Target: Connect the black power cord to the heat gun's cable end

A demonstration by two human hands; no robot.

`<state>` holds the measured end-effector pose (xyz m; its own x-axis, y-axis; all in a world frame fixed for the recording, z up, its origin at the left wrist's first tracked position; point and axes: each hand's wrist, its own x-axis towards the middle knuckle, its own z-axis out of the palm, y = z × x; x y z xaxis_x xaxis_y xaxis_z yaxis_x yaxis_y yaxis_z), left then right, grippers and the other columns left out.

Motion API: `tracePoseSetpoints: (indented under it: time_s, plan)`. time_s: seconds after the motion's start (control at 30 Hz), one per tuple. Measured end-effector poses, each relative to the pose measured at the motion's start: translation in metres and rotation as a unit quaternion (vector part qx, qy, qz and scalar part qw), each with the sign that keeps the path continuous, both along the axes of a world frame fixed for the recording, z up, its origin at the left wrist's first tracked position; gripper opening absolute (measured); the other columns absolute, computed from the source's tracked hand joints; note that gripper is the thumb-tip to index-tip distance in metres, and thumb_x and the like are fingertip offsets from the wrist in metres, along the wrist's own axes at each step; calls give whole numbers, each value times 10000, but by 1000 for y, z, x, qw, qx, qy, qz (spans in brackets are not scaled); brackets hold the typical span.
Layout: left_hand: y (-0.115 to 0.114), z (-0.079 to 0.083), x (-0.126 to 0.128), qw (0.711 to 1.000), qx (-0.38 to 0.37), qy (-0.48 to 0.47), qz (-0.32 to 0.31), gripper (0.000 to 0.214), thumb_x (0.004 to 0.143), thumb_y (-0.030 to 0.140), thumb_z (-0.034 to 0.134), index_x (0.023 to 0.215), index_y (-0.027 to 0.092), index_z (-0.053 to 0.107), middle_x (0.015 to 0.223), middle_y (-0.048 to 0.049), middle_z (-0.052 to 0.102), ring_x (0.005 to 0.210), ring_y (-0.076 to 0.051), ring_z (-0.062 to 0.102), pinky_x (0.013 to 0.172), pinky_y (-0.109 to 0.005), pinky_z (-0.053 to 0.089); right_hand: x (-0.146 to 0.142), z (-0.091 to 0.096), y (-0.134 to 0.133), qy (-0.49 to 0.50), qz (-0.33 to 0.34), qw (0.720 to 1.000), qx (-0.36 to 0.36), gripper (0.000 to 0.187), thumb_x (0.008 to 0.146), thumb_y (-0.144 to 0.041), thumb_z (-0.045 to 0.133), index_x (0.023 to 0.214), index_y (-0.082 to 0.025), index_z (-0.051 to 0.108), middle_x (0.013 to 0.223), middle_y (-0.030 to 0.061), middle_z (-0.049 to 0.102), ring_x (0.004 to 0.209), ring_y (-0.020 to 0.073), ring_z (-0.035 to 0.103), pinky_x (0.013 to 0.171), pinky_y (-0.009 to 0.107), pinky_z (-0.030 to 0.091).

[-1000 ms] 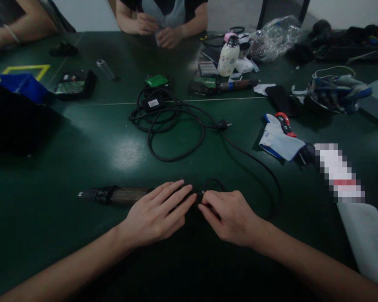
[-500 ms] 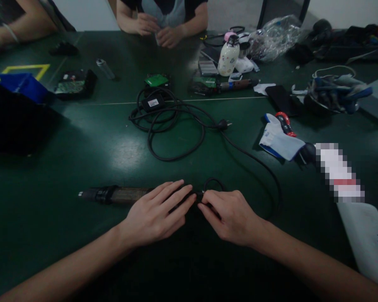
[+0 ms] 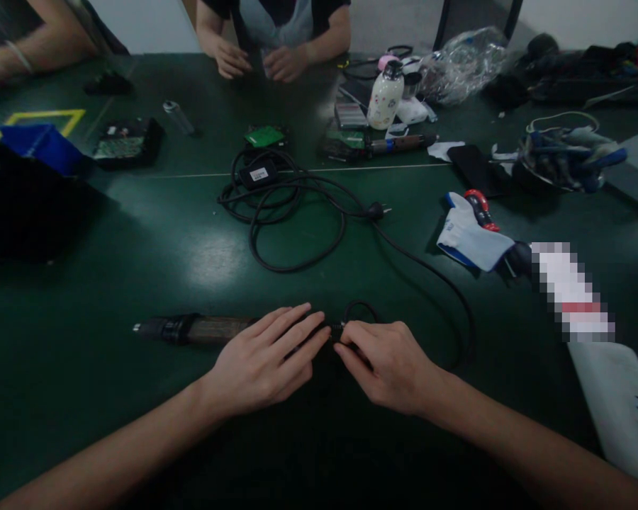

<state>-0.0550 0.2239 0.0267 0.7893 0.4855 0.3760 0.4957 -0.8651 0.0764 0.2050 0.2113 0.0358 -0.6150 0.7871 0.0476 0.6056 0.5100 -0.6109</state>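
An electric screwdriver [image 3: 217, 329] lies sideways on the green table, its tip pointing left. Over its rear half rests my left hand [image 3: 271, 358], fingers bent round the body and partly hiding it. My right hand [image 3: 390, 361] pinches the black cable plug [image 3: 336, 330] at the tool's rear end, thumb and forefinger closed on it. From there a black cable [image 3: 430, 265] curves away to the right and back to a loose coil with a small labelled box [image 3: 259, 173] and a mains plug [image 3: 377, 210].
White gloves [image 3: 473, 234] and red-handled pliers [image 3: 481, 209] lie right of the cable, near a white container [image 3: 617, 404]. Behind are circuit boards [image 3: 266, 136], another screwdriver [image 3: 401, 144], a bottle [image 3: 385, 95] and a blue bin [image 3: 40, 145]. A co-worker's hands [image 3: 284, 64] are across the table.
My hands and the screwdriver stay in the same place. Across the table, one of the co-worker's hands has moved away from the other, slightly to the left.
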Motion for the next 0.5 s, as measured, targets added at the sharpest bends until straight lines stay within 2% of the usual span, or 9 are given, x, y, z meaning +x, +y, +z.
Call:
tracePoseSetpoints:
  time_s: [0.13,0.33,0.5]
  plan:
    - [1,2,0,1000,-3,13,-17,461,969,262,660,1416,156,633,1467,-122,634,1372,-347,587,1056,-504,584,0,1,0,1,1,1000,-5,179,1089,-273,470,957,-183,551,842,16,644,680,129,570,615,270,366]
    - [1,0,0,1000,-9,-3,-2,462,950,215,673,1401,118,638,1468,-140,629,1379,-331,584,1085,-482,572,0,1,0,-4,1,1000,-5,198,1093,-286,469,943,-185,549,839,15,641,664,124,555,603,269,354]
    - [1,0,-1,1000,-11,10,-17,471,967,254,662,1426,156,627,1477,-124,626,1387,-343,577,1075,-500,574,0,1,0,-1,0,1000,1,177,1089,-270,474,959,-182,554,845,18,642,692,132,573,621,272,372]
